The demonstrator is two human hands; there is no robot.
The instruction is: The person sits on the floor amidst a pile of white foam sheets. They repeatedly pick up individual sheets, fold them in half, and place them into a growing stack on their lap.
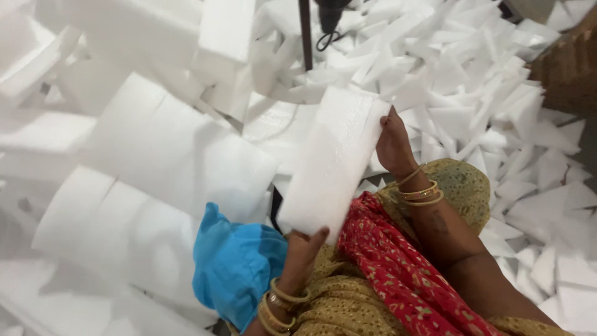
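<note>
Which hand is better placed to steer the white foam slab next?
Likely right: the right hand grips the white rectangular foam slab at its far upper edge; the left hand only supports the near bottom end.

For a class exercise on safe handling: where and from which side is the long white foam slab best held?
By its two short ends, one hand each, as the left hand and right hand grip the foam slab: it is long, flat and tilted, so end grips probably steady it.
</note>
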